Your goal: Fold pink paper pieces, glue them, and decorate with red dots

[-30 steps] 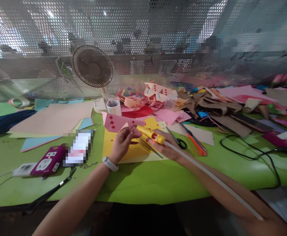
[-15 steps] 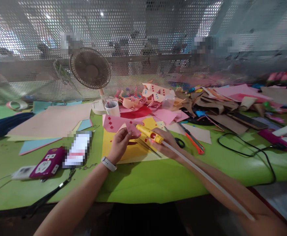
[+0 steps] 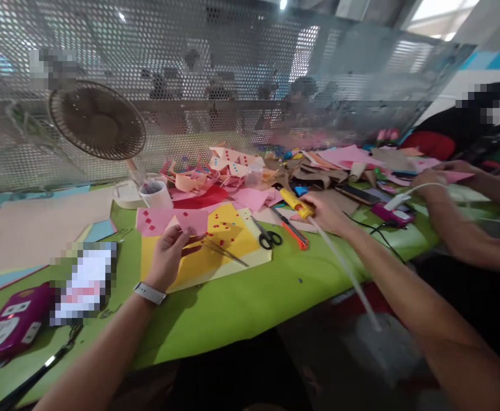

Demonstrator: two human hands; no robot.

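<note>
Left hand closed in a pinch on pink paper with red diamonds, held over the top left of the yellow sheet; contact with sheet: cannot tell. Right hand gripping yellow glue gun, nozzle pointing up-left, well apart from pink paper. Long glue stick trails from gun's rear, down past worktop edge. Tweezers and small red bits on yellow sheet. Scissors at sheet's right edge, cutter just beside. White cup behind pink paper, next to fan. Phone left of left hand. Co-worker's arm at right.
</note>
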